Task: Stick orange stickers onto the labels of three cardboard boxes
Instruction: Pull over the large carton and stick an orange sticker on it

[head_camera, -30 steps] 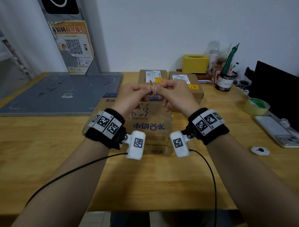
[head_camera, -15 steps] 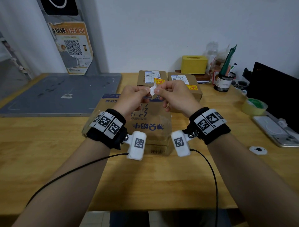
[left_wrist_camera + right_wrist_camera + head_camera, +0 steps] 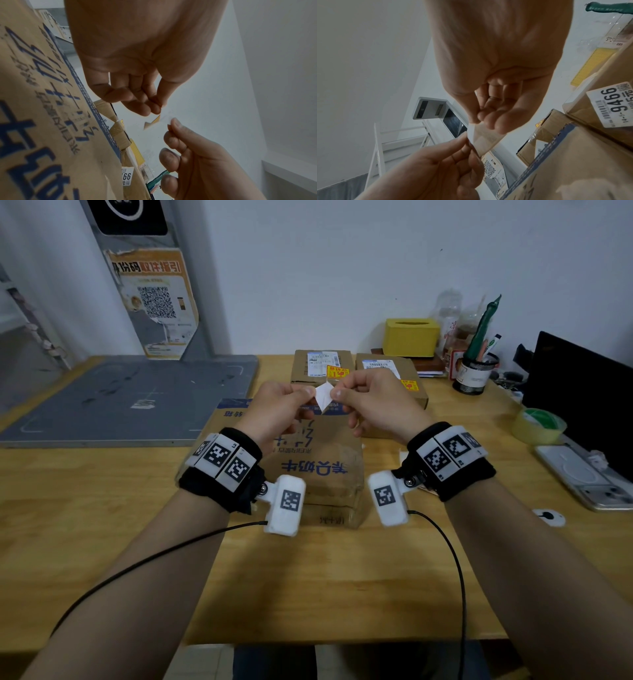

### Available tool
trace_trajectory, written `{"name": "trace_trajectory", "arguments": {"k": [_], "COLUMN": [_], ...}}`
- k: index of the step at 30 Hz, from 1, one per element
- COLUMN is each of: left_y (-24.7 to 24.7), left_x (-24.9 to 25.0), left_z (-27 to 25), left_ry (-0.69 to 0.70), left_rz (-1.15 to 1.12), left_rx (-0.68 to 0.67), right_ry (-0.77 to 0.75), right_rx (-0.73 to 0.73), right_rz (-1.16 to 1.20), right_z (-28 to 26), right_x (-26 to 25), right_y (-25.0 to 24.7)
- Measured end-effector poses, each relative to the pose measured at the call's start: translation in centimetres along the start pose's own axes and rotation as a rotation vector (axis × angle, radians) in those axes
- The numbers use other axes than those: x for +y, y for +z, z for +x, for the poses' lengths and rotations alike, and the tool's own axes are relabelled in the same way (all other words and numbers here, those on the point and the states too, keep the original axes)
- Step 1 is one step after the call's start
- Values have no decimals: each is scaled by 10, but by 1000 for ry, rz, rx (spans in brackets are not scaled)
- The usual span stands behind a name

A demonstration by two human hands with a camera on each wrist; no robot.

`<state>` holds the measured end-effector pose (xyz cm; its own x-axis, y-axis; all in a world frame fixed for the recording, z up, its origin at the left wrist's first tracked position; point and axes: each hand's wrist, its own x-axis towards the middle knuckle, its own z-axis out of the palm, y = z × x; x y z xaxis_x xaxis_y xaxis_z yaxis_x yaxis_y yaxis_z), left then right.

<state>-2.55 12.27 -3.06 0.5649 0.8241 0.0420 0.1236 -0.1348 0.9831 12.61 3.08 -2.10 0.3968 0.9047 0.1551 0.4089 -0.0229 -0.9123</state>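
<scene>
A white sticker backing [image 3: 323,398] is pinched by the left hand [image 3: 279,414] and right hand [image 3: 376,405], one corner pointing up, above the printed cardboard box [image 3: 318,460].

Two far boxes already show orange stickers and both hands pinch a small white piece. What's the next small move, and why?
Probably finish peeling: the left hand and right hand each pinch an edge of the white piece above the near box, where no orange sticker shows.

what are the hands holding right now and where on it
Both hands pinch one small white sticker piece: left hand on its left edge, right hand on its right edge, above the big box.
</scene>
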Motion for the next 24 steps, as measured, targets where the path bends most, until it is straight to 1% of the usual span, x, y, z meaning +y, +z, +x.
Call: {"name": "trace_trajectory", "arguments": {"k": [10, 18, 20, 24], "left_y": [4, 4, 5, 7], "left_x": [2, 1, 2, 5], "left_z": [-1, 0, -1, -5], "left_ry": [-32, -44, -24, 78], "left_rz": [-21, -49, -60, -36], "left_rx": [6, -3, -3, -4], "right_ry": [31, 26, 24, 58], "right_rx": [7, 6, 7, -12], "right_rz": [45, 63, 66, 103], "right_z": [-2, -4, -5, -7], "right_x": [3, 2, 2, -3], "right_y": [-1, -4, -3, -3]}}
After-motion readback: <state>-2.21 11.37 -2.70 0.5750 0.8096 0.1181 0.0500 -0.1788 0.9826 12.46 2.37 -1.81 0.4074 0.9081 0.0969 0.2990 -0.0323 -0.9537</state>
